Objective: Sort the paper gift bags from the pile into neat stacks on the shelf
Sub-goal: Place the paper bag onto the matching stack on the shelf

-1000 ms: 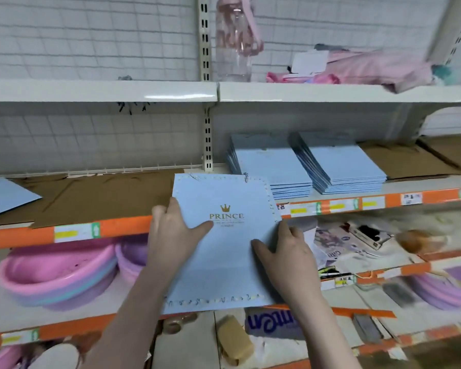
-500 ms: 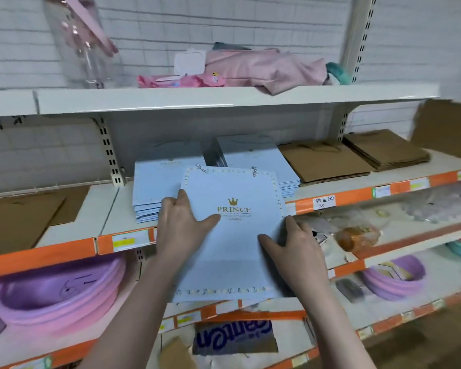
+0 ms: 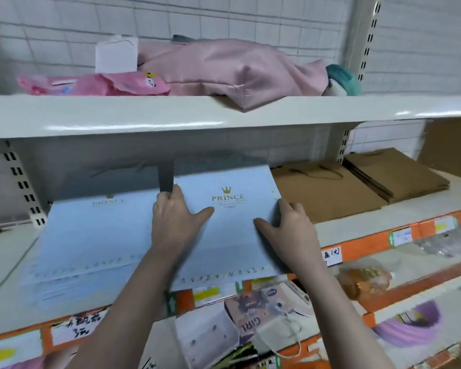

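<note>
Between the two hands, held flat over the middle shelf (image 3: 357,230), lies a pale blue paper gift bag (image 3: 232,227) printed with a gold crown and the word PRINCE. The left hand (image 3: 175,222) grips the bag's left edge, fingers curled over the far corner and thumb spread across the face; the right hand (image 3: 288,225) holds the right edge, thumb on top and fingers wrapped under the side. The bag's long axis runs straight away from the hands, its top edge pointing to the back of the shelf and its dotted bottom edge nearest the person, overhanging the orange shelf lip. Whether it already rests on a matching stack beneath cannot be told, since the bag hides what is under it. Just beyond the left hand, on its outer side, sits a stack of the same blue bags (image 3: 91,241), near the held bag's left edge, so the left hand is the nearer one to it. Just beyond the right hand lie flat brown paper bags (image 3: 328,193), and farther out a second brown stack (image 3: 394,177). The shelf above, loaded with pink fabric (image 3: 232,65), hangs low over the back, so the bag probably has to slide in flat rather than tip.
</note>
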The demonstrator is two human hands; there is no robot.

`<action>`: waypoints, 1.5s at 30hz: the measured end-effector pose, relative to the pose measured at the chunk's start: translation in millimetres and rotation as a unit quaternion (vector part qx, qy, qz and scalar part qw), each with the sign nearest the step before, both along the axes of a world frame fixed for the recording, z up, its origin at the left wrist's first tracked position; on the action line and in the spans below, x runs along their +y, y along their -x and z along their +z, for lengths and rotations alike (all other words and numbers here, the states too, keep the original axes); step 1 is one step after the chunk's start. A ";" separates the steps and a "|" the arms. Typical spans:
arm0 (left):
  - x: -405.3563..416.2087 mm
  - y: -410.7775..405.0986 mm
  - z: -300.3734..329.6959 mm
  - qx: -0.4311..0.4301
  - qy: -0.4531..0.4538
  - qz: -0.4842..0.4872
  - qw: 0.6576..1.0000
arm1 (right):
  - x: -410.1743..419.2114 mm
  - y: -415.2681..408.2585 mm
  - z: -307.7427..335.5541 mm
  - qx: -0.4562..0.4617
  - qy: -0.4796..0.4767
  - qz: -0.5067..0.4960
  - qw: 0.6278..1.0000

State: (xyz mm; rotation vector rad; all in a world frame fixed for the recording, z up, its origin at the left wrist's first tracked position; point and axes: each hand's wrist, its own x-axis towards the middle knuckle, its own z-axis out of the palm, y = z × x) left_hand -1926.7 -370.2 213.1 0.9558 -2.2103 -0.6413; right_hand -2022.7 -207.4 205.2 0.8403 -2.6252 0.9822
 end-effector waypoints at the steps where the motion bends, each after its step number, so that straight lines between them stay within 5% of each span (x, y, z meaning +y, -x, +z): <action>1: -7.8 12.4 1.1 0.001 0.006 0.002 1.000 | -8.8 14.5 1.1 0.009 0.000 0.004 1.000; 19: -42.0 93.6 -24.5 -0.042 -0.036 0.033 0.998 | -65.4 116.6 -36.8 0.070 -0.052 0.037 0.996; 27: -43.7 105.3 -38.6 -0.040 -0.042 0.038 0.998 | -61.4 129.8 -40.9 -0.076 0.012 0.123 0.989; 40: -37.4 108.0 -36.4 -0.123 -0.042 0.058 0.990 | -61.0 131.7 -32.3 -0.052 -0.056 0.135 0.988; 45: -27.2 101.5 -9.5 -0.153 0.052 0.104 0.981 | -52.9 128.5 -21.4 -0.014 -0.070 0.125 0.990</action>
